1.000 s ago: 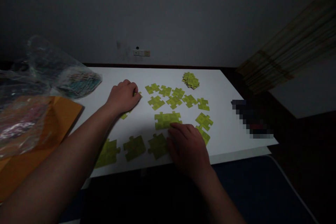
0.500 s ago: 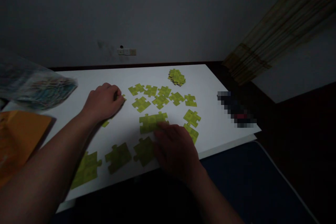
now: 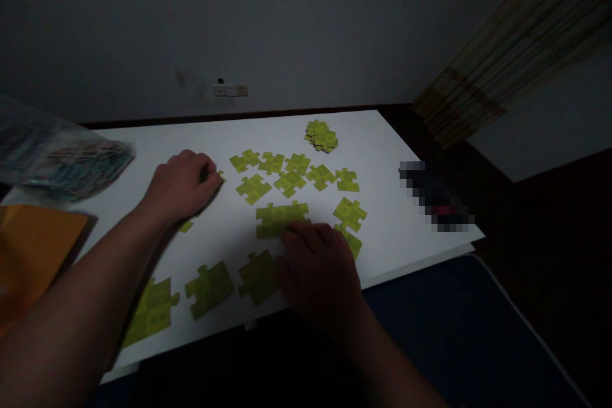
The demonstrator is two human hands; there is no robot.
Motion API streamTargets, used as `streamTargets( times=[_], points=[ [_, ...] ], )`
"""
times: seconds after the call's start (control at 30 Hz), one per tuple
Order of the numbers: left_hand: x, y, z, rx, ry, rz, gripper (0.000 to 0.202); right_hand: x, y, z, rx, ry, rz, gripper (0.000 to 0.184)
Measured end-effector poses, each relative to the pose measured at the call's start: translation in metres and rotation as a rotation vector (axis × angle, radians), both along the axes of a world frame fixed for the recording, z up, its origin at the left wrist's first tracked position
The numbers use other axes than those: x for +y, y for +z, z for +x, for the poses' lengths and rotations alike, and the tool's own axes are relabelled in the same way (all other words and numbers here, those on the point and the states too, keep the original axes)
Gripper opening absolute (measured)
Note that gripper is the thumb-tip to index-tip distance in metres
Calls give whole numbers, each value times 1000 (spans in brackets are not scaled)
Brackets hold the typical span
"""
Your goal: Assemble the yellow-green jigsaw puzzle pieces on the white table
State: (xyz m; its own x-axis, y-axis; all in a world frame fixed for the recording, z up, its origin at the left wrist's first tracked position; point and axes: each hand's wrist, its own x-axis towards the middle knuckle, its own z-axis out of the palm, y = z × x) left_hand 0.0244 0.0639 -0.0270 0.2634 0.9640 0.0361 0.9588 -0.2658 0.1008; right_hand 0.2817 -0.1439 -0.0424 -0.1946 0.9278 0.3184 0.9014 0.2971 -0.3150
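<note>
Yellow-green puzzle pieces (image 3: 287,182) lie scattered on a plain white board (image 3: 382,146); each piece carries a faint darker green printed pattern, too dim to make out. A joined pair of pieces (image 3: 280,218) near the middle is the same yellow-green, as is a small stack of pieces (image 3: 321,136) at the far side. The near pieces (image 3: 208,280) look a duller olive in shadow. At the far left, a clear plastic bag (image 3: 62,159) shows a mix of teal, white and reddish specks inside. Nearer on the left lies an orange envelope (image 3: 33,248). The wall (image 3: 306,25) behind is a dim plain grey, and a striped tan and brown curtain (image 3: 516,51) hangs at the right.
</note>
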Motion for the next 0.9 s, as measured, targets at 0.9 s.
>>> streamTargets(
  times=[0.9],
  points=[
    [-125, 82, -23, -60, -159, 133, 39, -60, -38, 85, 115, -301, 174, 38]
  ],
)
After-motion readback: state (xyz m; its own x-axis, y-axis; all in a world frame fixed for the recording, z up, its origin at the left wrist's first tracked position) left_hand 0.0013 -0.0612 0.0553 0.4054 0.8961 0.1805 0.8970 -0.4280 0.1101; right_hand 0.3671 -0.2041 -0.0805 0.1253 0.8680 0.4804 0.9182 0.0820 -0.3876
